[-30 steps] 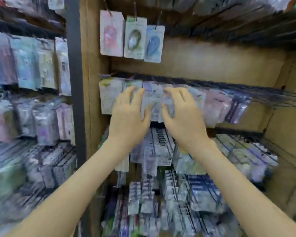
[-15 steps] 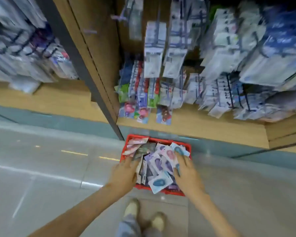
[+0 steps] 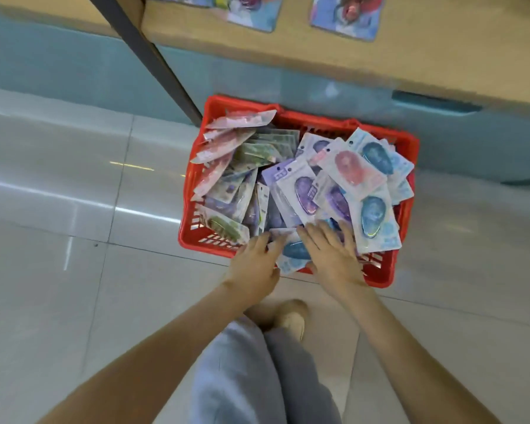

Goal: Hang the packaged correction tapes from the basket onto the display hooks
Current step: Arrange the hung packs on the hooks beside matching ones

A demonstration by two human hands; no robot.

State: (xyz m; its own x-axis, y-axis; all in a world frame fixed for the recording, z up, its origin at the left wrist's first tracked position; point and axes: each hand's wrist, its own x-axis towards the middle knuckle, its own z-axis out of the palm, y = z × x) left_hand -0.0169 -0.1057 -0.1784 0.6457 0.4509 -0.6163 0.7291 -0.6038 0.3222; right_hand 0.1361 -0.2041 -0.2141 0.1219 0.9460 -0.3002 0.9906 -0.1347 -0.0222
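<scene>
Floor (image 3: 58, 301): pale glossy tiles, open room on the left and right of the basket and between it and my feet.
Shelf base (image 3: 441, 62): a wooden ledge over a teal kickboard runs across the top, and a dark upright (image 3: 153, 59) slants down to the basket's far left corner.
Basket (image 3: 407, 209): red plastic, on the floor, its far side close against the kickboard. Its long axis runs left to right, with the right end a little nearer me.
My arms: both bare forearms reach forward and down from the bottom corners and converge on the basket's near rim.
Packaged correction tapes (image 3: 306, 191): a loose heap in the basket. Pink and green ones lean fanned at the left; purple, pink and blue ones lie flat, face up, at the right, their hang-hole ends pointing away from me and leftward.
Right hand (image 3: 334, 255): palm down, fingers straight and spread, lying flat on the packs at the near edge; it grips nothing.
Left hand (image 3: 254, 264): over the near rim, fingers slightly bent against the blue pack's left edge. I cannot tell whether they grip it.
Blue pack (image 3: 296, 254): between my hands at the near rim, face up and partly covered, its long axis roughly from me toward the shelf.
</scene>
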